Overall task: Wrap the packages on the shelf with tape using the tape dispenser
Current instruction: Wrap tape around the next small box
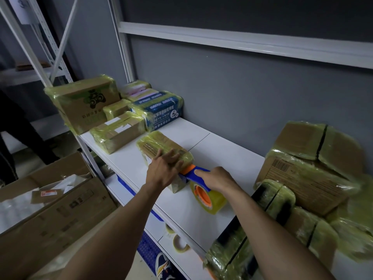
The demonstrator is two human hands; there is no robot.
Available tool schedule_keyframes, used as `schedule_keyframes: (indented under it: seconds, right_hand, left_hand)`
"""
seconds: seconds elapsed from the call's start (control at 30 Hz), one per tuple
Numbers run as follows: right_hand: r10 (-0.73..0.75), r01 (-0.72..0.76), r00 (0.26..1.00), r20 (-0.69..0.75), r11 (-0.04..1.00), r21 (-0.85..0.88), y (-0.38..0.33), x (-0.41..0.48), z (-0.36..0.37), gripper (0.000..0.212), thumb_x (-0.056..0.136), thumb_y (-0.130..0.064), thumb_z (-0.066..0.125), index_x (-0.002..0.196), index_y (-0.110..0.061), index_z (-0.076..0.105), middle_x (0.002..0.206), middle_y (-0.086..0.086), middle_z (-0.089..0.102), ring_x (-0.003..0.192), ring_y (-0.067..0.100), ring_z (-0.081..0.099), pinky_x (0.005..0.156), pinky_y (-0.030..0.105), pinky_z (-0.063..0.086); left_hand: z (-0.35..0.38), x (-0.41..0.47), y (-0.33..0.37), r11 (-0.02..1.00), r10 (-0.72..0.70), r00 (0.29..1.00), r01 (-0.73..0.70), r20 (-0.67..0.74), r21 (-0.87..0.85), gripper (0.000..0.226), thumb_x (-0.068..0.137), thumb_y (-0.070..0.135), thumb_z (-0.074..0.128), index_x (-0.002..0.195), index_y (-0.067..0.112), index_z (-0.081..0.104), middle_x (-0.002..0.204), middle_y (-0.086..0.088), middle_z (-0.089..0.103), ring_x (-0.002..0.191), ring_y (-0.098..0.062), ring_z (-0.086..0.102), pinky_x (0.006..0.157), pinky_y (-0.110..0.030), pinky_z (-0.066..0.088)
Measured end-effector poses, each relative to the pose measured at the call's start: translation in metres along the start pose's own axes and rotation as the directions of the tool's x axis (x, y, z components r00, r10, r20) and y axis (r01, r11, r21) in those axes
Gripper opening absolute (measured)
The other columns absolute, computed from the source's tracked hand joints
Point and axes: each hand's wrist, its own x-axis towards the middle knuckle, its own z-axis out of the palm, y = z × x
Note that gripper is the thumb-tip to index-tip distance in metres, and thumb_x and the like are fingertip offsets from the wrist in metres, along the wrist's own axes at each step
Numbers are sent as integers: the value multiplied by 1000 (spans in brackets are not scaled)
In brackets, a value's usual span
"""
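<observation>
My tape dispenser (191, 174) is blue with an orange front, and its tape roll (214, 201) is translucent yellow around an orange core. The package (159, 143) nearest me is brown cardboard beneath yellow-green tape (144, 140), the shelf (222, 154) is white, the wall (232, 87) grey, and one pack (161, 116) is blue with white print.

The blue package (161, 113) carries white Chinese print; its largest line appears to read 热敏收银纸. Left of it, a taped carton (86, 110) bears a dark game-controller logo above characters too blurred to read. Far right of it, a barcode label (281, 165) has print too small to read.
</observation>
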Motion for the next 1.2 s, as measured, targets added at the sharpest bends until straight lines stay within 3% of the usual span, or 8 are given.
schedule_keyframes:
  seconds: [0.17,0.27,0.4,0.57,0.7,0.87,1.0,1.2]
  right_hand:
    - [12,-12,1000,0,1000,27,-3,4,-8,46,83,-61,73,80,-16,64,73,0,67,68,14,65,55,27,44]
    - [17,-19,1000,25,998,57,1,3,-5,46,85,-60,73,90,-15,66,81,2,70,73,14,67,57,26,46]
    - [38,-43,999,35,989,144,0,5,-7,47,84,-58,76,96,-13,70,91,7,76,79,18,70,64,28,50]
    - [94,-117,991,91,950,289,11,3,-3,45,78,-57,81,88,-13,77,81,6,80,75,21,76,76,34,61]
    - [12,-14,997,-81,1000,-13,9,-2,4,66,70,-75,70,95,-15,63,92,1,65,89,24,68,67,31,50]
    - [-35,-12,981,-189,970,-243,-4,-8,5,65,70,-79,61,95,-21,50,101,3,56,98,31,63,73,35,45]
    - [-1,-51,984,-176,955,-293,-7,-4,2,56,74,-70,63,98,-19,56,109,6,65,95,33,61,75,34,45]
    - [80,-89,986,-143,994,-60,21,1,-6,68,85,-71,60,112,-9,66,117,13,70,105,33,68,89,41,58]
  left_hand:
    - [-1,-2,1,997,77,996,-77,-46,-6,41,104,46,51,140,29,60,156,1,46,150,-20,23,121,-52,25]
    - [-3,1,-3,982,187,982,-187,-36,12,38,105,39,52,135,20,65,150,-1,53,145,-9,22,121,-51,22]
    - [-8,8,-7,965,256,967,-256,14,50,34,105,35,51,131,20,68,147,0,56,146,-14,33,124,-49,16]
    - [-6,8,-19,952,295,954,-298,-44,-67,34,102,36,57,127,17,71,144,2,58,138,14,24,126,-47,12]
    - [-6,7,-14,956,288,957,-289,-26,-43,33,104,35,55,128,17,70,143,0,60,143,-10,39,127,-46,9]
    - [-4,5,-11,978,206,979,-206,-14,-28,46,97,52,59,134,25,66,149,3,54,149,-22,29,122,-50,22]
    - [-4,2,-7,997,45,999,-44,-7,59,48,93,65,56,130,36,66,154,16,47,153,-36,19,97,-53,49]
    - [2,-6,-7,995,13,999,-7,-52,101,56,87,67,62,135,39,61,155,22,42,154,-33,19,89,-58,53]
